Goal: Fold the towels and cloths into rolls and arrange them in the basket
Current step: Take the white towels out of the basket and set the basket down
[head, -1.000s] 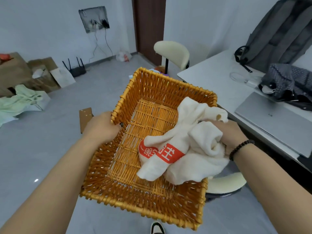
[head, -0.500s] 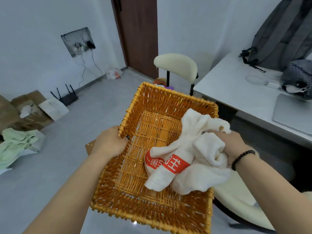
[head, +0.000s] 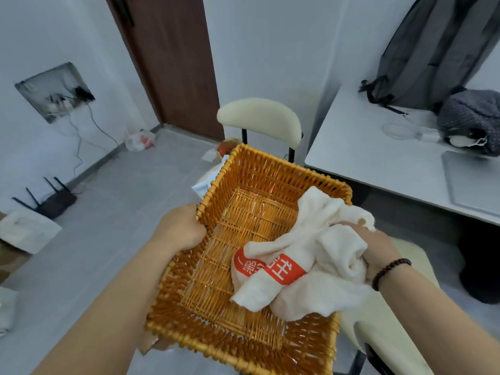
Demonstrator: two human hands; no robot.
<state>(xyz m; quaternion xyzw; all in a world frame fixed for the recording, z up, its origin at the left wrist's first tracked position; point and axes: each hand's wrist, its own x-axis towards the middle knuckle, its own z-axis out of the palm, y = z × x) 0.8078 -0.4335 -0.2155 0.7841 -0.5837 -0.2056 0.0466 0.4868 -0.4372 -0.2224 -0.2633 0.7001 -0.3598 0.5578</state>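
Right hand fingers — buried in the towel; backpack cropped at frame edge

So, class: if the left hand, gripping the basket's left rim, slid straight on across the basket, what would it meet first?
Probably the white towel bunched at the basket's right side; the left hand would first cross bare wicker floor, though depth is unclear.

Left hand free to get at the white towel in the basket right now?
Probably not as is. The left hand grips the basket rim, holding it up, while the right hand holds the white towel. The open basket floor between them blocks nothing, but letting go risks tipping it.
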